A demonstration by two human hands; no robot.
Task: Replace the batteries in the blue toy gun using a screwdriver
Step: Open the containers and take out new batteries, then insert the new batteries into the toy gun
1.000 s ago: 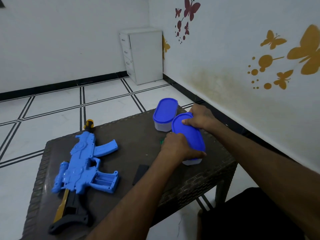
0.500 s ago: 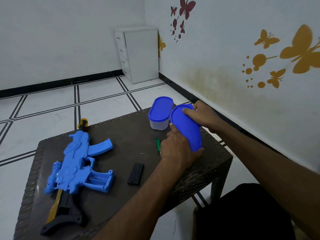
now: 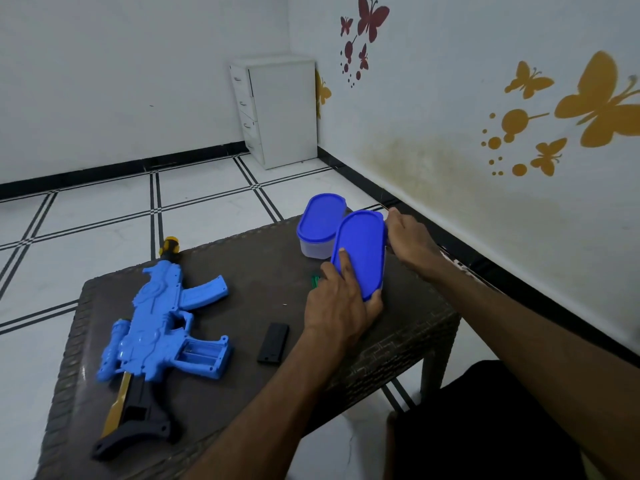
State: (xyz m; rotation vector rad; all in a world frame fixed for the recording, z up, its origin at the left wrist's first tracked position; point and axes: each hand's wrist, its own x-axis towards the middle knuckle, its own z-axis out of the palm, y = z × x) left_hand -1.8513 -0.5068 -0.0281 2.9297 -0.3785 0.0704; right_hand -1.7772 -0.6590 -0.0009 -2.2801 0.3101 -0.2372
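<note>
The blue toy gun (image 3: 157,320) lies on its side on the left of the dark wicker table (image 3: 249,268), its grip compartment open. A black battery cover (image 3: 273,347) lies to its right. My left hand (image 3: 341,303) grips the near end of a blue oval lid (image 3: 362,251), tilted up on edge. My right hand (image 3: 410,239) holds the lid's far right edge. The container under the lid is hidden by it and my hands. A green screwdriver (image 3: 315,281) peeks out just left of my left hand.
A second lidded clear container (image 3: 320,225) stands at the table's back edge, touching the raised lid. A white drawer cabinet (image 3: 275,110) stands in the room's corner. The wall runs close along the table's right side. Tiled floor surrounds the table.
The blue lid has come up from flat on its container to standing steeply on edge. My right hand slid to its far right edge; my left hand keeps the near end.
</note>
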